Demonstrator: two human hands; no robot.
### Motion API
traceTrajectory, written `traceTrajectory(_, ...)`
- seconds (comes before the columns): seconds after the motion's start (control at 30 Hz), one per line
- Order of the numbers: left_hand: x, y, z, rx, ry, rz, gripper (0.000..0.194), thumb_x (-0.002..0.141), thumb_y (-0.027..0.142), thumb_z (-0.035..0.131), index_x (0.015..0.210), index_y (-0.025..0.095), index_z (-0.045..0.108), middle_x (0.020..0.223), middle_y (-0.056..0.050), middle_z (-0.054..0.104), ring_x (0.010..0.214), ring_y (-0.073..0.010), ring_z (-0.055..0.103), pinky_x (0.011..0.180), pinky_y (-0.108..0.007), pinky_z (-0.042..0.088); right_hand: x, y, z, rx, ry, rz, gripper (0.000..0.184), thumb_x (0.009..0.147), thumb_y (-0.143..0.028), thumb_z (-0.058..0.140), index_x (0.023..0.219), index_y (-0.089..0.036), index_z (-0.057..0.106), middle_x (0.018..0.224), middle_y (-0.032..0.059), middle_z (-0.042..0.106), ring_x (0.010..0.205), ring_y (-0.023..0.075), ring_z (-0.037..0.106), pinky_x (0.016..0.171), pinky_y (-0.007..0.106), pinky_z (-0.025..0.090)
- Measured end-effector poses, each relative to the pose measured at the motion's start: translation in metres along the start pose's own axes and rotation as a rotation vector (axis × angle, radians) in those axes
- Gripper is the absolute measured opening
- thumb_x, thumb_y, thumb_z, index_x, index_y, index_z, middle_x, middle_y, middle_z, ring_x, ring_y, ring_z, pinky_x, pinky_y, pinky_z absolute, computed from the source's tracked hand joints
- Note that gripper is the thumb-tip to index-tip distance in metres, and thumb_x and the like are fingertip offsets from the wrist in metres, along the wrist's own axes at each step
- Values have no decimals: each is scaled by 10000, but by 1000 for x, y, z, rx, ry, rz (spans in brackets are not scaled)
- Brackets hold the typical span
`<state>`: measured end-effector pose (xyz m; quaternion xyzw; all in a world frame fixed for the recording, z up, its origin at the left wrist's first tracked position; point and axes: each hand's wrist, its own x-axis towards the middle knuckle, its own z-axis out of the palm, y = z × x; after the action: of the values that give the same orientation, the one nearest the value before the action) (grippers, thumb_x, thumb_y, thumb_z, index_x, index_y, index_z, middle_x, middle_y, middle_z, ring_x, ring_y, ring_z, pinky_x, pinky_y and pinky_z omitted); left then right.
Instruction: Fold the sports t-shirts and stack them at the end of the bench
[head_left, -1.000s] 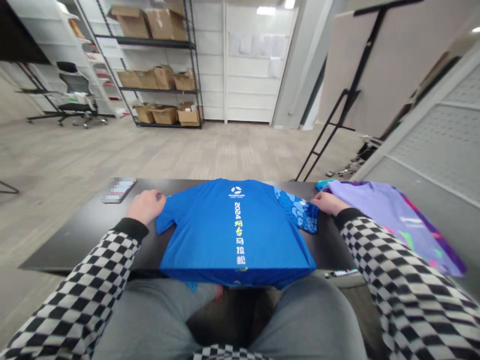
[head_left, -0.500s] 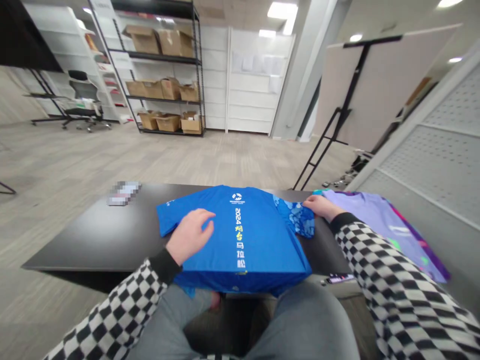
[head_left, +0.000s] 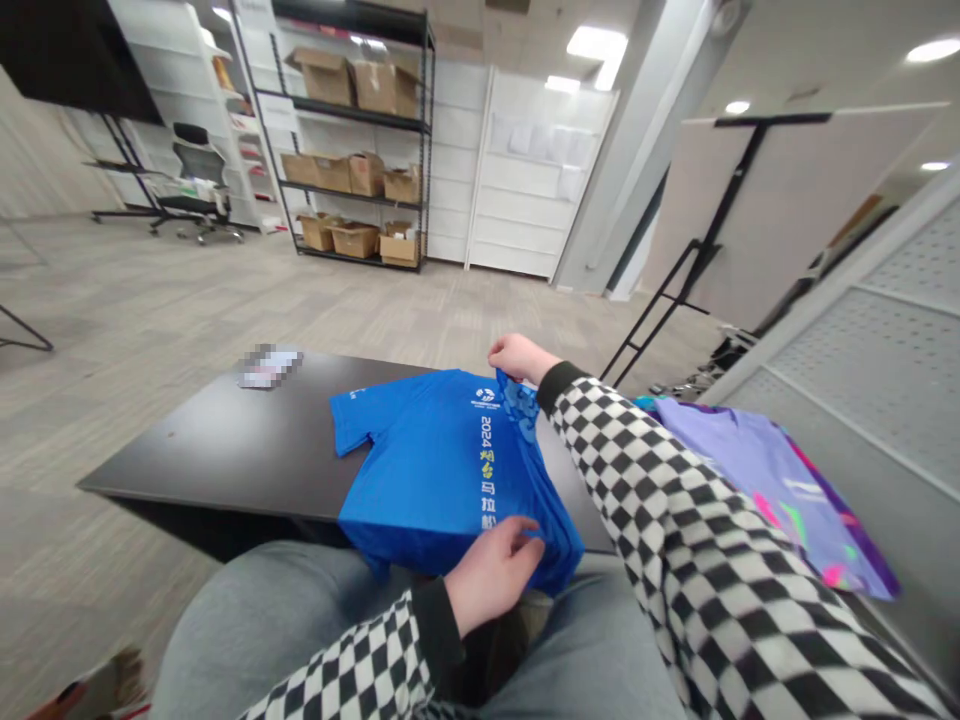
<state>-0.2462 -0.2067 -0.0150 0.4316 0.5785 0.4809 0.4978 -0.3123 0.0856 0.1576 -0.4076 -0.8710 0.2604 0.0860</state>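
Observation:
A blue T-shirt point(head_left: 431, 465) with white and yellow lettering lies on the black table point(head_left: 225, 440), its lower part hanging over the near edge. My right hand point(head_left: 521, 358) pinches the patterned sleeve and holds it raised near the collar, so the shirt's right side is gathered inward. Over the lower right part of the shirt, my left hand point(head_left: 495, 570) hovers or rests with curved fingers, thumb and forefinger apart. Whether it touches the cloth is hard to tell. The other sleeve lies spread on the tabletop.
A phone-like object point(head_left: 270, 368), blurred out, lies at the table's far left. Folded purple clothing point(head_left: 739, 450) is stacked at the right, beside a grey perforated panel point(head_left: 900, 330). Beyond the table stand a board on a stand point(head_left: 757, 220) and a shelf with cardboard boxes point(head_left: 352, 175).
My right hand has carried the patterned sleeve leftward and up toward the collar. My left hand let go of the other sleeve and crossed to the shirt's lower right. The view has shifted.

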Motion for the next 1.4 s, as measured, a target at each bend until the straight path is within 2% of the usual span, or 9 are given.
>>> traceTrajectory(0.13,6,-13,2,-258,7,-196,488,1000,532,682,1302,151,727,1186,-141,819,1060,-238,775,909,-348,577,12,-32,59,17,-136,-8,368,980,-470,812,1075,-115,831,797,133,802,689,254,762,709,339,619)
traceTrajectory(0.23,-3,-26,1,-204,48,-141,442,996,558,674,1149,156,777,1120,-125,827,1032,-243,759,913,-357,557,14,-28,86,49,-237,-38,443,1088,-562,682,1222,-157,803,1001,140,859,768,235,812,750,317,654)
traceTrajectory(0.43,-28,-40,9,57,67,-102,452,1013,582,633,1080,193,852,1033,-100,853,986,-290,768,892,-391,549,20,32,59,-87,-129,-20,401,1095,-389,668,1394,-130,739,1314,192,821,1090,270,818,925,319,650)
traceTrajectory(0.6,-23,-30,23,502,130,-80,580,946,767,675,1089,244,881,988,-163,846,991,-376,799,881,-441,559,13,86,41,-227,-144,-53,404,969,-191,739,1367,-179,804,1385,111,815,1225,257,782,1099,320,605)
traceTrajectory(0.83,3,-11,32,803,100,-23,686,1059,750,504,935,180,864,929,-232,822,891,-382,817,792,-440,554,13,126,79,-301,-137,-132,580,1077,-259,575,1655,-239,611,1790,89,486,1675,293,427,1386,531,334)
traceTrajectory(0.93,7,-9,33,836,71,-13,643,1140,578,423,942,159,868,937,-244,820,870,-359,816,786,-430,539,4,140,96,-310,-65,-140,595,1145,-319,434,1734,-268,502,1844,76,384,1734,324,301,1397,702,169)
traceTrajectory(1.03,3,-12,28,855,26,12,506,1142,386,427,983,172,856,965,-215,831,869,-321,811,784,-401,519,-3,150,106,-314,44,-196,585,1166,-365,389,1733,-278,504,1824,65,423,1731,317,310,1396,731,2)
traceTrajectory(1.2,-9,-23,20,806,24,59,472,1146,399,457,882,240,814,915,-145,832,886,-270,804,788,-366,489,-1,154,109,-273,55,-215,584,1159,-391,421,1723,-275,522,1822,65,431,1724,321,325,1404,676,154)
traceTrajectory(1.4,5,-30,37,875,49,65,484,1105,600,561,1028,211,838,979,-183,836,899,-335,803,746,-398,495,2,156,110,-248,71,-221,588,1156,-398,436,1715,-245,535,1824,69,426,1723,334,322,1402,665,182)
